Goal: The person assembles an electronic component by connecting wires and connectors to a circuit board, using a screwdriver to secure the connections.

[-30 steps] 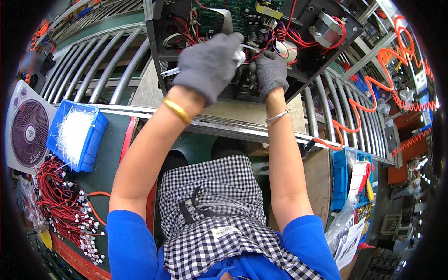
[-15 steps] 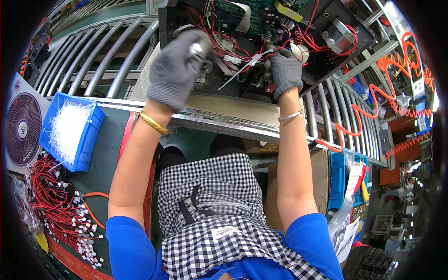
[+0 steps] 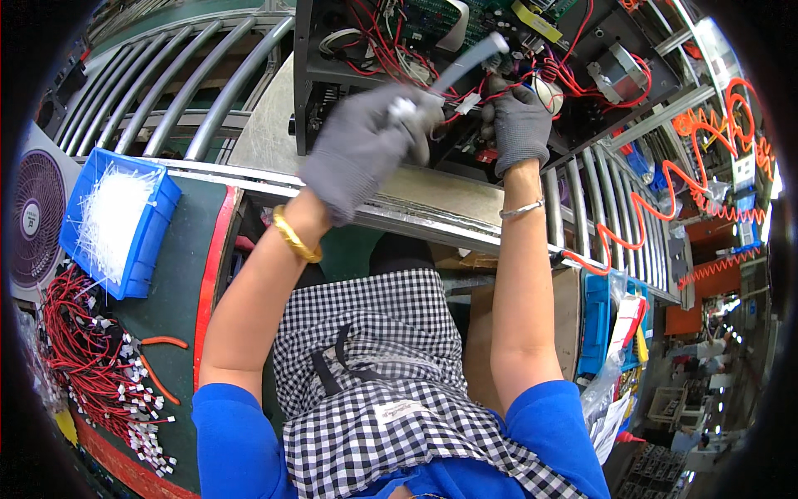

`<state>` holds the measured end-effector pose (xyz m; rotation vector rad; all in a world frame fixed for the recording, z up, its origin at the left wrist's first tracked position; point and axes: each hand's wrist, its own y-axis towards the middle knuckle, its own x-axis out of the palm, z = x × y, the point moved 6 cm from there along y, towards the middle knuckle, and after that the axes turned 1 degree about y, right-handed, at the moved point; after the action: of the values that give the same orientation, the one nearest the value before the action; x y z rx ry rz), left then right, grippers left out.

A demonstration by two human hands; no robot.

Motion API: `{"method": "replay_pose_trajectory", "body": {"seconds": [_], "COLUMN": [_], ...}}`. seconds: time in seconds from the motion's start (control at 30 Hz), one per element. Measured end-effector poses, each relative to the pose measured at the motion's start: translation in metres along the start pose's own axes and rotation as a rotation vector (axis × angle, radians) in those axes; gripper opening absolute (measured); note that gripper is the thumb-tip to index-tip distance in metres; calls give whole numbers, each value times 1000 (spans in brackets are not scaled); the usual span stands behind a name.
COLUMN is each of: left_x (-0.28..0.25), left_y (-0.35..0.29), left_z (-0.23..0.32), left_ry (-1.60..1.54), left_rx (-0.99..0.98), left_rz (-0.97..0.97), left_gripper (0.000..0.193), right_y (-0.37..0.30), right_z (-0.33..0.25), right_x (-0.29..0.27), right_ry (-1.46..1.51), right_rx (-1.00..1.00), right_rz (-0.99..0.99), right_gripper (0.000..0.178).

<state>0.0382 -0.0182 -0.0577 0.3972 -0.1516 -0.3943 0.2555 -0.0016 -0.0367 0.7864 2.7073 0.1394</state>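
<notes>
My left hand (image 3: 370, 145), in a grey knit glove, is closed in front of the open dark metal housing (image 3: 320, 62). From its fingers a pale, half-clear strip (image 3: 470, 65) with a whitish end points up to the right; it is blurred, and its kind is unclear. A small white piece (image 3: 403, 109) shows at the knuckles. My right hand (image 3: 519, 129), also gloved, pinches the red wires (image 3: 496, 93) inside the housing. Just left of those fingertips sits a white cable tie (image 3: 468, 104) on the wires. My left hand hides part of the housing's near side.
A blue bin (image 3: 154, 249) of white cable ties stands on the left bench, beside red wire harnesses (image 3: 71, 333) and orange-handled pliers (image 3: 162, 341). Roller conveyor (image 3: 191, 91) runs behind. Orange coiled hoses (image 3: 665, 200) hang at right, above a blue tray (image 3: 594, 320).
My left hand has moved right and slightly down, toward my right hand. The pale strip now sticks out from it. My right hand stays at the wires. The view has shifted slightly.
</notes>
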Motion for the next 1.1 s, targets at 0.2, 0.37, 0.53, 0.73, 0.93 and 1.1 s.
{"method": "replay_pose_trajectory", "body": {"seconds": [0.2, 0.37, 0.53, 0.73, 0.93, 1.1], "left_x": [-91, -141, -110, -106, -102, -102], "left_y": [-1, 9, 14, 12, 33, 33], "left_z": [59, 47, 64, 71, 58, 60], "left_ry": [161, 281, 469, 168, 1322, 1367], "left_rx": [212, 253, 321, 756, -41, -10], "left_rz": [484, 520, 535, 130, 483, 509], "left_gripper": [22, 29, 41, 44, 38, 38], "right_y": [-2, -5, -5, -8, -3, 0], "right_z": [1, -3, -2, -9, -14, -11], "right_x": [-6, -2, -4, 0, -4, 3], "right_ry": [21, 18, 24, 36, -70, -118], "right_rx": [-22, -45, -61, -33, 19, 49], "right_rz": [6, -18, 10, 78, 67, 37], "right_gripper": [27, 26, 26, 29, 30, 36]}}
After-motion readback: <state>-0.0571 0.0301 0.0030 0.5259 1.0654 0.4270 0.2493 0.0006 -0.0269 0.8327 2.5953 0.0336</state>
